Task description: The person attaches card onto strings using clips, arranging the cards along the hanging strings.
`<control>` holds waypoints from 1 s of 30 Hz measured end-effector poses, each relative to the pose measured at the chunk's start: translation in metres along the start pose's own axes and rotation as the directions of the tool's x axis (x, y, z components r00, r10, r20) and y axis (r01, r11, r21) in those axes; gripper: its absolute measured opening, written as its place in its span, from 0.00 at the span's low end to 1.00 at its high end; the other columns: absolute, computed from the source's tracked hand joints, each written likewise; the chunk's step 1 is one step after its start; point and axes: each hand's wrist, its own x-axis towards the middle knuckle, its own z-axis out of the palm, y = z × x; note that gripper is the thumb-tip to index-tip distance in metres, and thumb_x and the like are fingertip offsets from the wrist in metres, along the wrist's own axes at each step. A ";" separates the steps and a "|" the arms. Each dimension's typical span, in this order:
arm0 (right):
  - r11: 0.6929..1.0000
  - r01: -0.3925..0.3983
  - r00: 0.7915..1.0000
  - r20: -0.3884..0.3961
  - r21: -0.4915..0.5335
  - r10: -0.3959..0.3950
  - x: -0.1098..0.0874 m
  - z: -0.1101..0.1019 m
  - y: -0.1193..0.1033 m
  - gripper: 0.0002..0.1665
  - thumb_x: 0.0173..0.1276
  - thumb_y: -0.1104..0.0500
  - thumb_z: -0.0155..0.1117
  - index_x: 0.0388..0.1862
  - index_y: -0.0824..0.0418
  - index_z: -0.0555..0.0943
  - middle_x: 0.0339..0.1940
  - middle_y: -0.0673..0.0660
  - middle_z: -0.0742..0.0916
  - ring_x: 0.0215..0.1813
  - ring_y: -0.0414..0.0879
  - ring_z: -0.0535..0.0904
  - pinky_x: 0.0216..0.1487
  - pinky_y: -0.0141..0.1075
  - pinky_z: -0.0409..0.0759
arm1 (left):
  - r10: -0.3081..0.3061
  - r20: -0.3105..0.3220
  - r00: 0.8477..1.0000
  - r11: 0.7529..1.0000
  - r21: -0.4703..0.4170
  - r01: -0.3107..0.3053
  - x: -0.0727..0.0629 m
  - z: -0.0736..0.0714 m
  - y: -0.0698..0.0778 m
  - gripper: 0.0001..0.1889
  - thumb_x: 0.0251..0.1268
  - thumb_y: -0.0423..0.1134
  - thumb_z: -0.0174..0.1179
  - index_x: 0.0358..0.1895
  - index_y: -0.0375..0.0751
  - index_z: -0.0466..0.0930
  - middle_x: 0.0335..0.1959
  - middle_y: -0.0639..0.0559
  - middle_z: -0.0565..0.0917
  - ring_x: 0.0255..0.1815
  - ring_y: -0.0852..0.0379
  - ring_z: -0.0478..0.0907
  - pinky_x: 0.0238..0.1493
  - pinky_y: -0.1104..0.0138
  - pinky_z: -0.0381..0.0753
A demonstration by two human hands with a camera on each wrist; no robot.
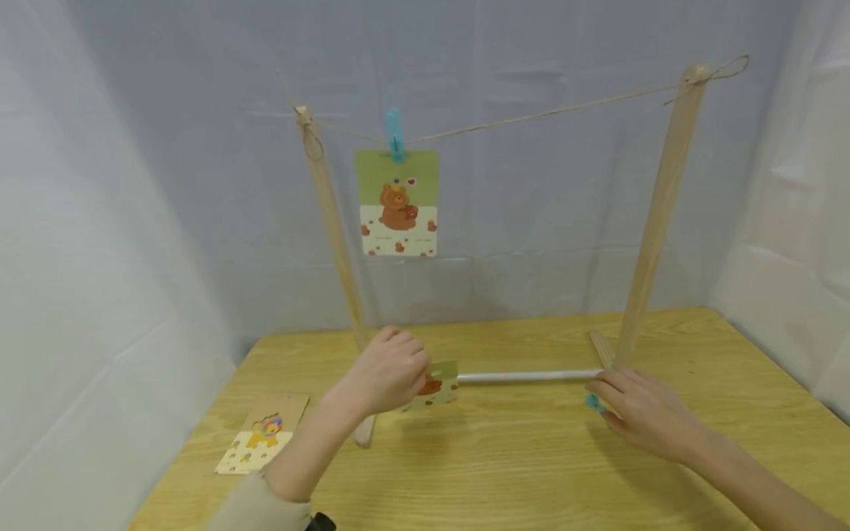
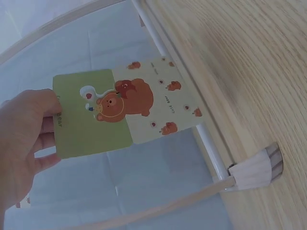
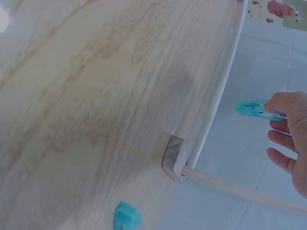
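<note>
My left hand (image 1: 392, 369) pinches a green and cream bear card (image 2: 122, 110) by its green end, bear side showing, above the table. In the head view the hand covers part of this card. Between thumb and fingers, my right hand (image 3: 293, 132) holds a light-blue clothespin (image 3: 252, 109) over the table's right part, beside the frame's right post. A similar bear card (image 1: 398, 240) hangs from the string (image 1: 531, 118), gripped at its top by another blue clothespin (image 1: 395, 133).
Two wooden posts (image 1: 664, 192) carry the string, and a white rod (image 1: 531, 376) joins them low down. Another card (image 1: 262, 439) lies on the wooden table (image 1: 505, 472) at left. One more blue clothespin (image 3: 127, 215) shows on the table in the right wrist view.
</note>
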 end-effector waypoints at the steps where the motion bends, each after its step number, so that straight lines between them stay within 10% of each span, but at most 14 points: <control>1: 1.000 0.001 1.000 -0.001 0.001 -0.001 0.000 0.000 0.000 0.34 0.73 0.46 0.27 0.39 0.66 0.79 0.35 0.55 0.81 0.35 0.50 0.79 0.30 0.44 0.79 | -0.005 0.007 1.000 1.000 0.001 0.005 0.001 0.000 0.001 0.03 0.50 0.36 0.61 0.23 0.44 0.78 0.25 0.55 0.80 0.34 0.55 0.78 0.49 0.58 0.73; 24: 1.000 0.016 0.999 -0.030 -0.004 -0.017 -0.002 0.001 0.002 0.31 0.74 0.47 0.30 0.38 0.65 0.79 0.35 0.54 0.81 0.35 0.49 0.79 0.29 0.43 0.78 | 0.051 -0.056 0.997 0.997 0.054 -0.048 0.027 0.010 0.014 0.08 0.45 0.28 0.60 0.30 0.44 0.80 0.29 0.53 0.80 0.38 0.54 0.78 0.49 0.59 0.73; 30: 1.000 0.030 1.000 -0.008 -0.003 -0.030 0.004 0.001 0.003 0.18 0.70 0.53 0.47 0.40 0.65 0.79 0.36 0.55 0.81 0.36 0.50 0.79 0.32 0.43 0.79 | 0.064 -0.120 0.991 0.998 0.003 -0.064 0.035 0.016 0.012 0.07 0.46 0.29 0.63 0.28 0.45 0.81 0.26 0.54 0.78 0.36 0.53 0.76 0.48 0.60 0.73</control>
